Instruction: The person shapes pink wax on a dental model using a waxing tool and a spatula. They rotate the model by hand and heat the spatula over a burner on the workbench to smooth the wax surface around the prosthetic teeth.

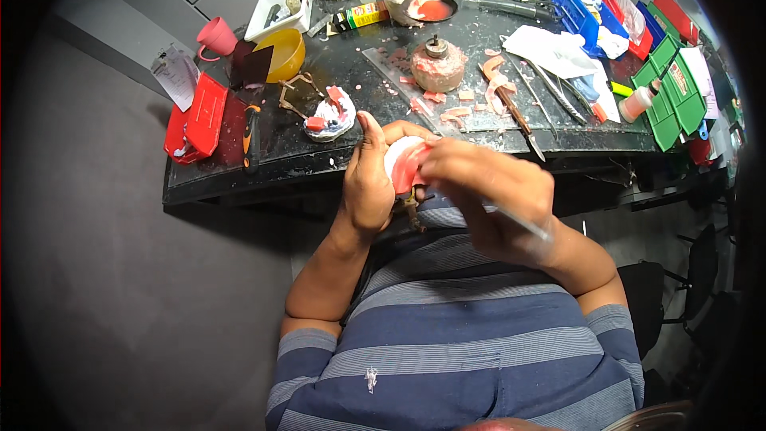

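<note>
Close in front of the bench's front edge, my left hand (365, 183) is wrapped round a white plaster dental cast (392, 158) with its thumb pointing up. Pink wax (408, 168) covers the side of the cast toward my right hand. A brass-coloured metal part (413, 214) sticks out below it. My right hand (507, 179) is closed on a thin metal hand tool (523, 225), whose shaft is smeared by motion. The right fingertips are at the wax, and the tool's working end is hidden behind them.
On the black bench (355, 60) are another plaster cast (331, 118) with pink wax, a spirit burner (437, 68), wax scraps (456, 113) and a wax knife (515, 112). A yellow bowl (287, 56) and red bin (206, 120) stand left; blue bins (576, 12) stand right.
</note>
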`<action>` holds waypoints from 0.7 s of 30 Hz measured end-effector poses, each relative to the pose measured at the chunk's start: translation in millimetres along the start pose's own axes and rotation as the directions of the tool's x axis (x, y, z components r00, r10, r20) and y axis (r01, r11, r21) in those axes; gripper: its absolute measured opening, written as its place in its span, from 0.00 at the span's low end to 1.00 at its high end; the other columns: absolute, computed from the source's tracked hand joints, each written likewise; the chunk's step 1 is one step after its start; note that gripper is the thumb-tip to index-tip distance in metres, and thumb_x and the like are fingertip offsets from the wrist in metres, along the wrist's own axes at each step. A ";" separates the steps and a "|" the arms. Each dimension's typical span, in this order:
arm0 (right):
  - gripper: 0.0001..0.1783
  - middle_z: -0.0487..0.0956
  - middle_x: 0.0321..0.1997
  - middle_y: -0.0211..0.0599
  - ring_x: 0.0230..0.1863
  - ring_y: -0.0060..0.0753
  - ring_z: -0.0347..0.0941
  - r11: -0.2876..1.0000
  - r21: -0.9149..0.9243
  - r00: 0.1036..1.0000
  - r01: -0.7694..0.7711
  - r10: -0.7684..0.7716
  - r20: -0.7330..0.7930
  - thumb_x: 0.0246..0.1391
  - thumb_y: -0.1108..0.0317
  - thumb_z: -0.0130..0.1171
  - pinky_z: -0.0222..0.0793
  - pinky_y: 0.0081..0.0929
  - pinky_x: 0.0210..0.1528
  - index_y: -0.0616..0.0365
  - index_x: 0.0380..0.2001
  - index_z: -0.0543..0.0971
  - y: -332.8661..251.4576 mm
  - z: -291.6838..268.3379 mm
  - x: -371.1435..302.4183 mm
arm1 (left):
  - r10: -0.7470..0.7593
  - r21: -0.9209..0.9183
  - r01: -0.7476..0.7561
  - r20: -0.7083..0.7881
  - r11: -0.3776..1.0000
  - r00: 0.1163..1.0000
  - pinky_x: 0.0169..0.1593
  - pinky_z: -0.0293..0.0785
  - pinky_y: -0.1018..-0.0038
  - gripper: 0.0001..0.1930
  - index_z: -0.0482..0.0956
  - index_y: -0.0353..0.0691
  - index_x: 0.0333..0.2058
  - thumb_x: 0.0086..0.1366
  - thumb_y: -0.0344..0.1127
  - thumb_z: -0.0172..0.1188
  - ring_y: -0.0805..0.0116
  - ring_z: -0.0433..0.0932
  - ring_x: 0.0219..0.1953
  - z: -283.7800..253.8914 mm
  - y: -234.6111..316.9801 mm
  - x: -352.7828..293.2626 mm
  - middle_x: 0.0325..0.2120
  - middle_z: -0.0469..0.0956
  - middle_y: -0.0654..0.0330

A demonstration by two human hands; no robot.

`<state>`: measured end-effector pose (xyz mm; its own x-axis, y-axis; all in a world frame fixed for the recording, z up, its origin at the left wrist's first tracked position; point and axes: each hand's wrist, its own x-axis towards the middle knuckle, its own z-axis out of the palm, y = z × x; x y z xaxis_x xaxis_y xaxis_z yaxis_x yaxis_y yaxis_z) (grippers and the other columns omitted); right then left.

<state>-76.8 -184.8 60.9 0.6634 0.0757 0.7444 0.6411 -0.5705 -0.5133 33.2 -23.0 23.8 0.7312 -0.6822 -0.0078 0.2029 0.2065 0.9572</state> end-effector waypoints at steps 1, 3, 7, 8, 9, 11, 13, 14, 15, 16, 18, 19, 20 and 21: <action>0.15 0.86 0.44 0.50 0.47 0.51 0.86 1.000 -0.001 1.000 -0.018 0.018 -0.009 0.53 0.85 0.67 0.83 0.39 0.51 0.67 0.45 0.83 3.7 -1.5 0.9 | 0.000 0.000 0.000 0.001 1.000 1.000 0.31 0.76 0.79 0.46 0.80 0.34 0.43 0.79 0.68 0.18 0.74 0.78 0.27 1.6 1.8 -0.7 0.29 0.82 0.58; 0.17 0.85 0.45 0.51 0.48 0.54 0.86 0.999 -0.002 0.999 -0.036 0.036 -0.018 0.51 0.84 0.67 0.84 0.39 0.48 0.66 0.46 0.82 7.2 -3.2 -1.1 | 0.025 0.081 -0.023 -0.030 0.996 0.999 0.33 0.75 0.79 0.46 0.80 0.34 0.42 0.79 0.69 0.18 0.74 0.77 0.26 5.6 6.0 -2.3 0.28 0.82 0.59; 0.17 0.85 0.44 0.50 0.45 0.52 0.86 0.998 0.018 0.996 0.053 -0.054 0.076 0.51 0.84 0.68 0.84 0.40 0.50 0.66 0.46 0.82 2.2 -2.0 -2.4 | 0.091 0.137 -0.085 -0.037 0.987 0.995 0.35 0.74 0.79 0.46 0.80 0.34 0.42 0.79 0.69 0.19 0.74 0.77 0.27 0.9 1.9 -0.6 0.27 0.82 0.59; 0.17 0.85 0.43 0.50 0.45 0.52 0.86 0.999 0.028 0.998 0.034 -0.036 0.058 0.51 0.85 0.67 0.83 0.40 0.49 0.66 0.46 0.82 2.2 -3.4 -1.8 | 0.104 0.176 -0.098 -0.021 0.979 0.994 0.34 0.73 0.79 0.46 0.80 0.35 0.42 0.79 0.69 0.19 0.75 0.77 0.28 -1.3 2.7 -0.9 0.27 0.82 0.59; 0.17 0.85 0.43 0.50 0.45 0.51 0.86 0.999 0.041 0.999 0.015 -0.016 0.042 0.51 0.86 0.66 0.83 0.39 0.49 0.67 0.46 0.82 2.1 -4.6 -1.6 | 0.116 0.214 -0.112 -0.005 0.970 0.993 0.34 0.73 0.79 0.46 0.80 0.35 0.42 0.79 0.69 0.19 0.75 0.77 0.28 -2.5 3.0 -1.2 0.28 0.82 0.59; 0.18 0.85 0.42 0.51 0.45 0.50 0.86 0.998 0.050 1.000 -0.024 0.023 0.005 0.51 0.88 0.65 0.83 0.38 0.48 0.67 0.46 0.82 6.4 -5.8 0.0 | 0.099 0.247 -0.091 -0.021 0.965 0.995 0.35 0.73 0.78 0.46 0.80 0.35 0.42 0.79 0.69 0.19 0.75 0.78 0.29 5.1 12.9 -5.8 0.28 0.83 0.58; 0.19 0.85 0.42 0.52 0.46 0.50 0.86 0.998 0.045 0.999 -0.040 0.040 -0.014 0.50 0.90 0.65 0.83 0.37 0.48 0.68 0.46 0.82 7.6 -5.5 0.8 | 0.087 0.280 -0.073 -0.038 0.957 0.995 0.36 0.74 0.77 0.45 0.80 0.35 0.41 0.80 0.68 0.19 0.74 0.78 0.30 7.3 15.1 -6.6 0.28 0.83 0.58; 0.19 0.85 0.42 0.52 0.46 0.50 0.86 0.998 0.053 0.999 -0.033 0.032 0.011 0.50 0.90 0.65 0.83 0.37 0.48 0.68 0.46 0.82 3.9 -5.3 -0.5 | 0.121 0.280 -0.103 -0.046 0.955 0.992 0.37 0.75 0.76 0.45 0.80 0.35 0.41 0.80 0.67 0.19 0.74 0.78 0.30 6.5 12.1 -5.3 0.28 0.83 0.58; 0.19 0.85 0.42 0.52 0.47 0.50 0.86 0.998 0.061 0.999 -0.026 0.023 0.035 0.50 0.90 0.65 0.83 0.37 0.48 0.68 0.46 0.82 1.3 -5.2 -1.1 | 0.155 0.279 -0.133 -0.055 0.951 0.986 0.38 0.76 0.76 0.44 0.80 0.35 0.41 0.81 0.66 0.19 0.73 0.79 0.30 5.9 10.6 -4.4 0.28 0.83 0.58; 0.19 0.85 0.42 0.52 0.47 0.50 0.86 0.998 0.062 0.999 -0.026 0.024 0.035 0.50 0.90 0.65 0.83 0.37 0.48 0.68 0.46 0.82 1.0 -4.4 -2.1 | 0.153 0.280 -0.132 -0.056 0.951 0.987 0.38 0.76 0.76 0.44 0.80 0.35 0.41 0.81 0.66 0.19 0.73 0.79 0.30 5.6 9.7 -4.4 0.28 0.83 0.58; 0.18 0.85 0.42 0.51 0.46 0.50 0.86 0.994 0.103 0.999 -0.026 0.023 0.035 0.51 0.89 0.65 0.82 0.37 0.48 0.69 0.46 0.82 2.4 -3.7 -2.7 | 0.222 0.316 -0.196 -0.049 0.928 0.974 0.40 0.76 0.75 0.42 0.80 0.34 0.41 0.82 0.63 0.20 0.72 0.79 0.30 5.2 8.6 -4.7 0.28 0.83 0.58; 0.17 0.85 0.42 0.51 0.46 0.49 0.86 0.994 0.106 0.999 -0.036 0.034 0.014 0.52 0.89 0.65 0.82 0.36 0.47 0.69 0.46 0.82 3.8 -3.9 -2.2 | 0.221 0.316 -0.194 -0.049 0.929 0.974 0.40 0.76 0.75 0.42 0.80 0.34 0.41 0.82 0.63 0.20 0.72 0.79 0.30 5.8 10.4 -5.9 0.28 0.83 0.58; 0.16 0.85 0.42 0.50 0.45 0.49 0.86 0.993 0.109 0.999 -0.045 0.046 -0.007 0.52 0.88 0.65 0.82 0.35 0.47 0.69 0.45 0.82 5.3 -4.0 -1.9 | 0.212 0.348 -0.184 -0.044 0.919 0.976 0.40 0.76 0.75 0.42 0.80 0.34 0.41 0.82 0.62 0.20 0.72 0.79 0.31 7.1 14.2 -7.9 0.28 0.83 0.58; 0.15 0.85 0.42 0.50 0.44 0.49 0.86 0.995 0.090 0.999 -0.046 0.048 -0.014 0.53 0.88 0.65 0.82 0.35 0.47 0.69 0.45 0.82 8.1 -3.2 -1.4 | 0.202 0.379 -0.173 -0.038 0.909 0.979 0.40 0.76 0.74 0.41 0.80 0.34 0.41 0.83 0.61 0.21 0.72 0.79 0.31 7.7 16.0 -9.0 0.28 0.83 0.58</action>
<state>-73.8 -192.2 57.0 0.6879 0.0374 0.7248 0.6420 -0.4972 -0.5836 24.9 -18.9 41.4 0.7814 -0.5990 0.1750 -0.1892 0.0398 0.9811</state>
